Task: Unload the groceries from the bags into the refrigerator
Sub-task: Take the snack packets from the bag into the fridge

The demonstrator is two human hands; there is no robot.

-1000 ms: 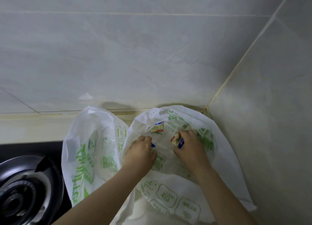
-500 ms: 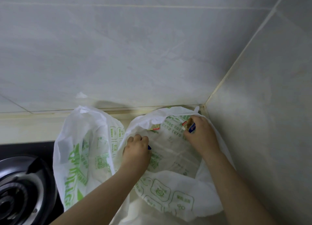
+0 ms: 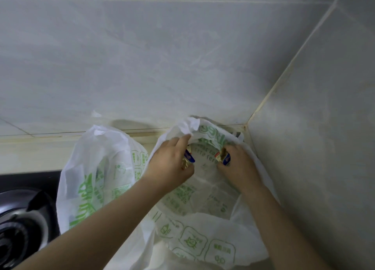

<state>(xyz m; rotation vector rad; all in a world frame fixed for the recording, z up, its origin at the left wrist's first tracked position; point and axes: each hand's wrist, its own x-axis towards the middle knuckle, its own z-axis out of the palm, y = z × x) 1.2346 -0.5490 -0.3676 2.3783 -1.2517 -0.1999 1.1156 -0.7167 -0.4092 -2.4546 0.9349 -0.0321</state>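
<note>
Two white plastic bags with green print stand on the counter against the tiled wall. The right bag (image 3: 203, 241) is open and both my hands are inside its mouth. My left hand (image 3: 170, 164) is closed on a small gold and blue packet (image 3: 188, 158) and also pinches the bag's back rim. My right hand (image 3: 239, 168) grips a second small gold and blue packet (image 3: 224, 158). The left bag (image 3: 97, 174) stands untouched beside my left forearm. The refrigerator is not in view.
A black gas stove (image 3: 22, 219) with a round burner sits at the lower left. The tiled walls meet in a corner (image 3: 246, 125) right behind the right bag, and the side wall runs close along my right arm.
My left hand has risen to the bag's back rim, holding a packet that now shows. My right hand with its packet has come back toward the middle of the bag's mouth.
</note>
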